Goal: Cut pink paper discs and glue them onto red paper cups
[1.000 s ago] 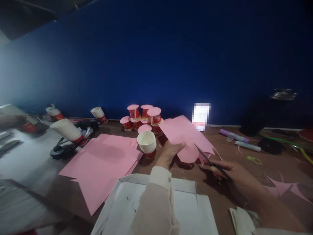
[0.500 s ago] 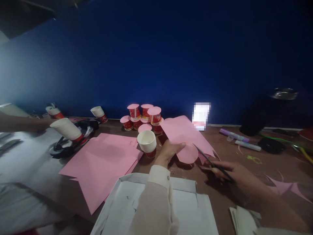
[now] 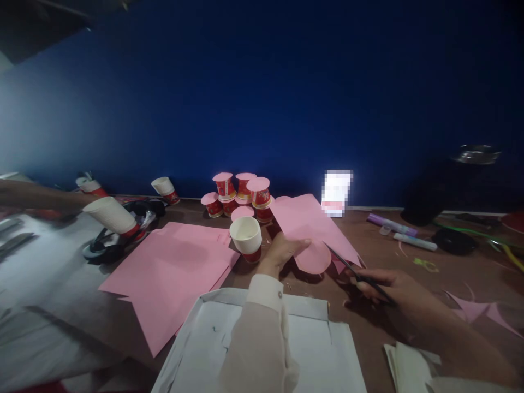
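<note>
My left hand (image 3: 282, 252) pinches a sheet of pink paper (image 3: 305, 224) with a rounded lobe at its lower edge, held up over the brown table (image 3: 393, 259). My right hand (image 3: 388, 292) grips black scissors (image 3: 354, 270), whose blades point up-left and meet the paper's rounded edge. A white paper cup with a red base (image 3: 246, 239) stands upright just left of my left hand. Behind it sits a pile of red cups with pink paper tops (image 3: 241, 195).
Large pink sheets (image 3: 172, 278) lie at the left. A shallow white box (image 3: 262, 344) sits near me under my left forearm. Glue sticks (image 3: 403, 233), pink offcuts (image 3: 478, 311) and dark objects are at the right. Another person's arm (image 3: 36, 196) reaches in far left beside a tipped cup (image 3: 112, 215).
My hands, paper and scissors stay almost in place, the scissors edging slightly along the curve. The other person's arm at far left has reached further in toward the tipped cup.
</note>
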The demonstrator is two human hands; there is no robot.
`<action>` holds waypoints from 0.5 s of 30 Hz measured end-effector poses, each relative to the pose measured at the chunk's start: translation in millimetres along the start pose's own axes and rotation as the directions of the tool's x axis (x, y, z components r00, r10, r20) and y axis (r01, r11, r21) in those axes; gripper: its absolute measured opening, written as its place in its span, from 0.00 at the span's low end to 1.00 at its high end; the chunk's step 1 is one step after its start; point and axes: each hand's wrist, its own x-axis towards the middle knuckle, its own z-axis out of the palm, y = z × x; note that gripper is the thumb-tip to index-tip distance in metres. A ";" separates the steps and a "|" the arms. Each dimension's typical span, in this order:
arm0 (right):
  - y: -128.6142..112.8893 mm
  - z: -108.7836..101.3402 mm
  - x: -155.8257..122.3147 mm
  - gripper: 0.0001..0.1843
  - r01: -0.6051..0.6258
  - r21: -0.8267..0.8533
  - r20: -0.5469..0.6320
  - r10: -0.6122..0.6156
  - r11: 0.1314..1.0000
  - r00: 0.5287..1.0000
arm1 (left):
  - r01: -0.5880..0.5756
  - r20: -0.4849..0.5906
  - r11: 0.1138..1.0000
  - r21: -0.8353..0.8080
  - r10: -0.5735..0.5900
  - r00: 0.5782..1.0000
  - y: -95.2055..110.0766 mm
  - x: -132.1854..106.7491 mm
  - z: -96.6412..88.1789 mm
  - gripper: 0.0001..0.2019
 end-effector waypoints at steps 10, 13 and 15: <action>0.9 7.8 -8.1 0.19 0.035 0.040 -0.011 -0.034 0.999 0.999 | -0.011 -0.007 1.000 0.027 0.011 1.000 1.3 0.3 -1.4 0.24; -0.7 6.9 -7.5 0.19 0.033 0.026 -0.010 -0.033 0.999 0.999 | 0.007 -0.027 0.999 0.048 -0.005 1.000 3.1 -0.3 -1.6 0.24; -1.0 5.5 -6.1 0.21 0.015 0.024 -0.019 -0.015 1.000 1.000 | 0.017 -0.034 0.997 0.073 -0.015 0.999 4.5 -0.7 -1.7 0.24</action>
